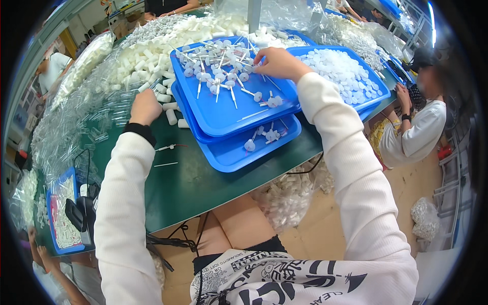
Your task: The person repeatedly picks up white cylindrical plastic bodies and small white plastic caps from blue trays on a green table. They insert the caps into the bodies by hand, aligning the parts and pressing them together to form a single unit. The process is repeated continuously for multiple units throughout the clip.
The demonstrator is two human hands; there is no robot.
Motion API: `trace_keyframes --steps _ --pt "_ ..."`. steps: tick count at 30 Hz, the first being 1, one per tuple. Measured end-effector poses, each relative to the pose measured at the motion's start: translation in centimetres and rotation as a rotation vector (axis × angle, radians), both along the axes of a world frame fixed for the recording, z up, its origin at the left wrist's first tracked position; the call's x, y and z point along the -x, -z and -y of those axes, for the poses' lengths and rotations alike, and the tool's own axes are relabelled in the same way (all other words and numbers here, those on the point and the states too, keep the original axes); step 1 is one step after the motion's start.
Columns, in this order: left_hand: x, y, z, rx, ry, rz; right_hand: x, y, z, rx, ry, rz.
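Note:
My left hand point(146, 107) is closed at the edge of a heap of white plastic cylinders point(147, 58). A small pale, tube-like end shows just beyond its fingers, but I cannot make out whether the hand holds it. My right hand point(282, 64) reaches over the upper blue tray point(213, 119), its fingers bent and pinched at the tray's parts. What they grip, if anything, is hidden. White sticks with round translucent discs point(219, 77) lie scattered in this tray. Beneath it, a lower blue tray point(229, 158) holds a few similar pieces.
To the right stands a blue tray of translucent discs point(340, 71). Clear plastic tubes point(76, 122) pile up on the left. Two thin pieces lie on the green table point(178, 195). A co-worker point(419, 122) sits at the right. A bag of white parts point(287, 203) is below the table edge.

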State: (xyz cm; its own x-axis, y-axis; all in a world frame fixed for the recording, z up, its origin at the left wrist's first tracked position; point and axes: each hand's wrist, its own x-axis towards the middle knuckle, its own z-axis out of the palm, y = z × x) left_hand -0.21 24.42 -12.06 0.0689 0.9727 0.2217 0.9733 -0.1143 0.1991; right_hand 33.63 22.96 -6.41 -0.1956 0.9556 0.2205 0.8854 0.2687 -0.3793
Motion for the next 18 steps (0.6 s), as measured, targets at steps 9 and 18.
trace_keyframes --steps 9,18 --pt "-1.0 -10.6 17.8 -0.023 0.229 0.609 2.4 0.0 3.6 -0.136 0.163 0.241" --pt "-5.1 -4.1 26.0 0.197 0.413 1.358 0.5 1.1 5.4 -0.142 0.156 -0.164"
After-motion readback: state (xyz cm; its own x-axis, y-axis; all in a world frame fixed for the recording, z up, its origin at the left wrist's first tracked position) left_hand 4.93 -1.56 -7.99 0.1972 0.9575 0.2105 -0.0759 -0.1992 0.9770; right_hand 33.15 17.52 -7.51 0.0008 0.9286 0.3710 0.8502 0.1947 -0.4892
